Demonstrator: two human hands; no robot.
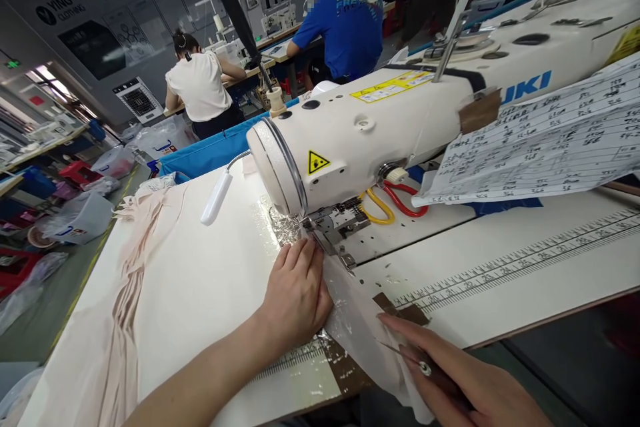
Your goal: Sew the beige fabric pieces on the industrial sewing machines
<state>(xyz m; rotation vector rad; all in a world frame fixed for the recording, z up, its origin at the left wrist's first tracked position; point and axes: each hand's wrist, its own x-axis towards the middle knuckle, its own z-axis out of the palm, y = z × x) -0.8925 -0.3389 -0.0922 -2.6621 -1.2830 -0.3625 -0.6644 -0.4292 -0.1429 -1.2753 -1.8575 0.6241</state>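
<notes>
A pale, sheer piece of fabric (357,320) runs from the presser foot (325,240) of a white sewing machine (345,140) toward the table's front edge. My left hand (297,290) is closed on the fabric's left side, fingers bent together just in front of the needle area. Its fingertips are partly hidden. Lower right, my right hand (465,373) grips an awl (440,380) with a thin metal point and a dark handle. The awl's point lies over the fabric, and the extended index finger touches the fabric's right edge.
Pleated pinkish fabric strips (130,300) lie along the table's left side. A small white lamp (217,200) hangs left of the machine head. Handwritten sheets (540,140) cover the machine's right side. Ruler tape (500,267) marks the tabletop. Two people (200,87) sit at tables beyond.
</notes>
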